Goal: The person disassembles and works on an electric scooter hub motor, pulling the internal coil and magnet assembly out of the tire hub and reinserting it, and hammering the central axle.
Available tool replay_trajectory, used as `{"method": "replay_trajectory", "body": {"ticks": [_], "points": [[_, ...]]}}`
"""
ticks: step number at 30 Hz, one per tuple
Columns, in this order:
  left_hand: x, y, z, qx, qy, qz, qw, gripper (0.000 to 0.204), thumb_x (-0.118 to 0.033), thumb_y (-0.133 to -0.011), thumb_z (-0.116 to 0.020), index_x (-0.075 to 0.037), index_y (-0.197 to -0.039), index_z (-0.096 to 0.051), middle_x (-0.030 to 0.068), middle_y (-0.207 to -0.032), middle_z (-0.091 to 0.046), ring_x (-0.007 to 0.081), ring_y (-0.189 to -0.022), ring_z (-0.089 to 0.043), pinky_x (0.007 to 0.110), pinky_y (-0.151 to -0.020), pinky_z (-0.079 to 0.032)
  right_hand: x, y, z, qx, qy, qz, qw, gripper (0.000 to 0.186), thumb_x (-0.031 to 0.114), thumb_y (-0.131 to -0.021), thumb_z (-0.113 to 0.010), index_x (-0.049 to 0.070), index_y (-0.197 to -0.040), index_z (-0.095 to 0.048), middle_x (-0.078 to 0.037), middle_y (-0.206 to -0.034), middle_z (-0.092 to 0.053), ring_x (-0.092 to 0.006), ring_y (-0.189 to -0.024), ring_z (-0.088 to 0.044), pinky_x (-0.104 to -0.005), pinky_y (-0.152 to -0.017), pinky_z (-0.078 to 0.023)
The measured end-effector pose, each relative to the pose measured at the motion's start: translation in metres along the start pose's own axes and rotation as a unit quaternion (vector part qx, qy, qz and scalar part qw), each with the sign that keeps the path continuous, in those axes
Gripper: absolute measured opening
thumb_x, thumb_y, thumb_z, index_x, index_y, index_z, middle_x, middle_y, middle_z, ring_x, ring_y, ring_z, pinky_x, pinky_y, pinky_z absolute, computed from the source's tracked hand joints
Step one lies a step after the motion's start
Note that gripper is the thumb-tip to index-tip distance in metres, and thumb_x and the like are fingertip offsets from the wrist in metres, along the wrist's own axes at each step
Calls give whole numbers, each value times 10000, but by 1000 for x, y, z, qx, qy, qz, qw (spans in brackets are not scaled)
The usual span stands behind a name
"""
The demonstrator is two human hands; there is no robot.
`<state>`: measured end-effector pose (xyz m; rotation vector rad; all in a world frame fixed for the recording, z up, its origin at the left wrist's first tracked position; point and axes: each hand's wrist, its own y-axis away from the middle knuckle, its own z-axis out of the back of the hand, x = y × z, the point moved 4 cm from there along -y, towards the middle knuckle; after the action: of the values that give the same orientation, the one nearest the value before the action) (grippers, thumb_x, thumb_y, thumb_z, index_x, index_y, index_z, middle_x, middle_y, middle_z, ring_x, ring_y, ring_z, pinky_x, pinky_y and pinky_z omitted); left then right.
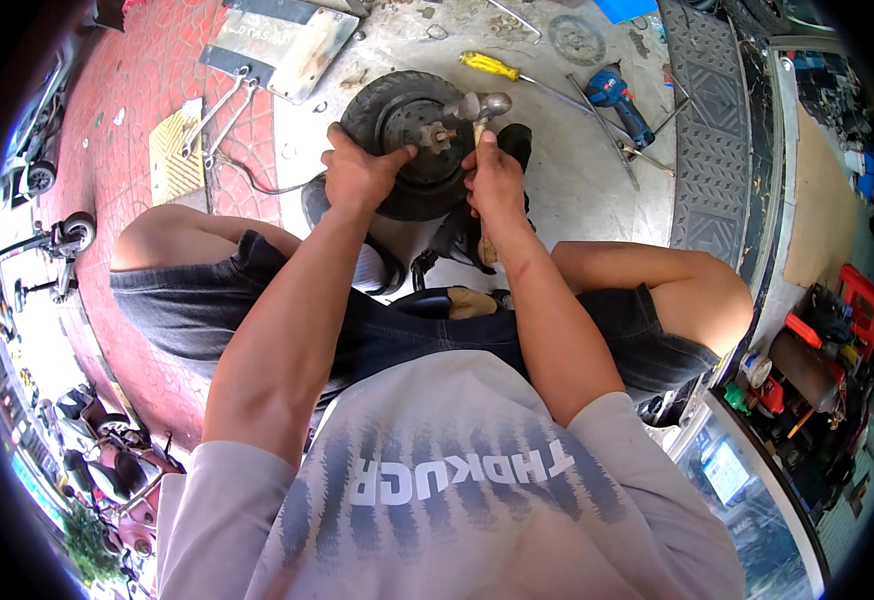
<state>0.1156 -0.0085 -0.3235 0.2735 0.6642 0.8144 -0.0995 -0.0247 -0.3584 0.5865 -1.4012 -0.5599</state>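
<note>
A small black scooter wheel [404,110] with a tyre and a protruding axle stands on the concrete floor between my knees. My left hand [357,172] grips the tyre's near rim and steadies it. A hammer [485,106] with a grey metal head and wooden handle is held in my right hand [495,180]; its head rests at the wheel's axle [444,133]. The handle's lower end sticks out below my wrist.
A yellow-handled screwdriver [490,66], a blue power drill [619,100] and long metal rods lie on the floor beyond the wheel. A metal plate [287,40] and wrenches [219,112] lie at the upper left. A black ribbed ramp [709,120] runs along the right. Scooters stand parked at far left.
</note>
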Motion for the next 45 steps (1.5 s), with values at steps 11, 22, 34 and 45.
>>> {"method": "replay_trajectory", "body": {"ticks": [11, 22, 34, 45], "points": [[-7, -2, 0, -14, -3, 3, 1000, 1233, -498, -690, -983, -11, -1593, -299, 327, -1412, -556, 477, -1314, -609, 511, -1109, -506, -1, -9, 8, -52, -26, 65, 996, 665, 677, -1084, -484, 57, -889, -622, -4, -636, -496, -114, -473, -443, -302, -416, -329], [-1, -3, -2, -16, 0, -5, 1000, 1216, -480, -701, -973, 17, -1592, -310, 355, -1409, -563, 492, -1294, -622, 509, -1105, -507, -16, -12, 4, -27, 18, 26, 999, 656, 671, -1081, -497, 59, -883, -626, -8, -621, -497, -121, -451, -434, -311, -409, -340], [2, -5, 0, -18, 5, 2, 1000, 1206, -497, -716, -962, 5, -1591, -301, 340, -1393, -562, 504, -1297, -612, 518, -1101, -506, -4, -5, 2, 17, 6, -23, 1000, 661, 680, -1089, -454, 69, -892, -613, 3, -636, -488, -117, -449, -423, -300, -409, -336], [5, -6, -4, -15, 4, -12, 1000, 1220, -523, -715, -960, 14, -1595, -308, 349, -1408, -558, 505, -1267, -632, 513, -1080, -522, -14, -9, -2, -3, -4, 23, 1000, 654, 660, -1086, -488, 57, -869, -616, -11, -638, -505, -114, -456, -432, -301, -415, -319]]}}
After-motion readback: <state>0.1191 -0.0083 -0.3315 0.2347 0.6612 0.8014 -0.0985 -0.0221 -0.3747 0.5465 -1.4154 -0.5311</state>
